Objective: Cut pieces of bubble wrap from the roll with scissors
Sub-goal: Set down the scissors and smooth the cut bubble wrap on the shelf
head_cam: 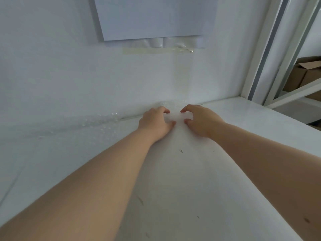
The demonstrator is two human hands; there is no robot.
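My left hand [156,121] and right hand [200,120] pinch clear plastic bubble wrap [179,116] at 12 o'clock on the flat white table [173,180]; sheet trails toward 9; risk: uneven tug tears it.

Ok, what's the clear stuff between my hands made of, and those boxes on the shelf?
The bubble wrap looks like thin, clear plastic film with a glossy finish: small raised bubbles glint in the light. The boxes are brown and matte with a folded flap, so probably cardboard.
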